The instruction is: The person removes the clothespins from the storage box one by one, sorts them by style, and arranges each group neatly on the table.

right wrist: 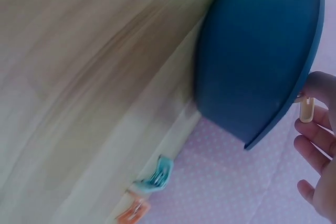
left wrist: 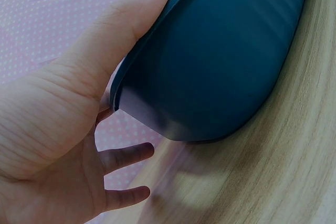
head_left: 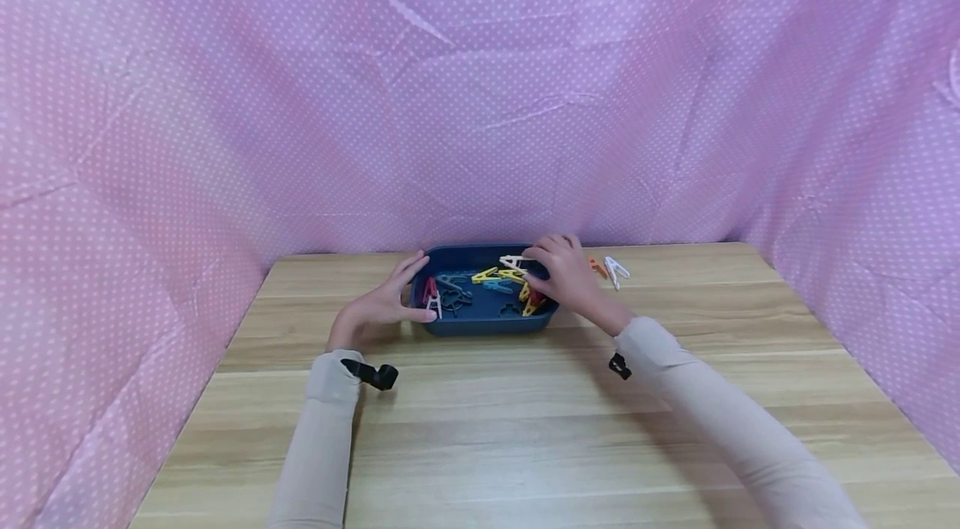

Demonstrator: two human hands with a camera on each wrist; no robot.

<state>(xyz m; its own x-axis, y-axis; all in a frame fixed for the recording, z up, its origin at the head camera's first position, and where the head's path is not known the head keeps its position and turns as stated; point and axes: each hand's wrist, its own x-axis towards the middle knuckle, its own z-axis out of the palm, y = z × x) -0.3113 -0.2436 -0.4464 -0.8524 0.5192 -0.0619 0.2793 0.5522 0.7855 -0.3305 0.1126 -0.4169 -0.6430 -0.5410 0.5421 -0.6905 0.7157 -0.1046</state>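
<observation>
Clothes pegs in several colours lie in a dark blue plastic basin point(head_left: 487, 327) near the table's far edge. My left hand point(head_left: 384, 301) rests on the basin's left end, thumb along the near rim and fingers spread straight; in the left wrist view its thumb touches the rim. My right hand point(head_left: 567, 272) reaches over the basin's right end. Its thumb and fingers pinch a cream peg point(right wrist: 307, 109) at the rim. Beneath that hand lie yellow pegs point(head_left: 531, 306). A red peg point(head_left: 430, 290) and a white peg point(head_left: 434, 305) sit at the left end.
On the table point(head_left: 480, 421), right of the basin, lie an orange peg point(head_left: 597, 266) and another white peg point(head_left: 617, 271). A teal peg point(right wrist: 157, 176) shows beside the orange one in the right wrist view. Pink dotted cloth point(head_left: 480, 137) hangs behind and at both sides.
</observation>
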